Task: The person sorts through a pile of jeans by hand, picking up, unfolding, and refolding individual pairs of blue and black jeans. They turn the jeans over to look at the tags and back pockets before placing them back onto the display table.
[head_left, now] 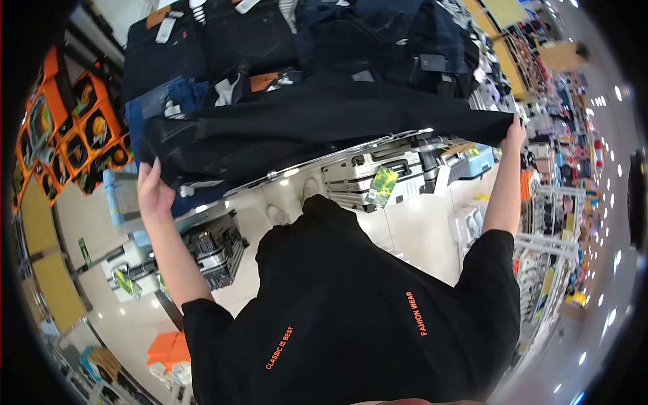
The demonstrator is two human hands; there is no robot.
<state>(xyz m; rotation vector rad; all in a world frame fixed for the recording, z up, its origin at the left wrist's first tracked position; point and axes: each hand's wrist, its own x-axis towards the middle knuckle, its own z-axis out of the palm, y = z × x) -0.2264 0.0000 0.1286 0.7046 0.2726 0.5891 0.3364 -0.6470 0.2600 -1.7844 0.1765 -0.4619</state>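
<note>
Black trousers [304,121] are stretched sideways between my two hands, over the front of a display of folded jeans. My left hand [155,189] grips the waist end at the left, thumb showing against the dark cloth. At the right, my right hand [514,133] is closed on the narrow leg end. Behind the trousers lie dark folded jeans [250,40] with tags, and a blue denim pair [152,101] shows at the left.
A metal rail [297,169] edges the display. Beneath it stand a silver suitcase [351,177] and a dark suitcase [219,250]. Orange compartments [101,108] are at the left, and white wire racks [550,246] at the right.
</note>
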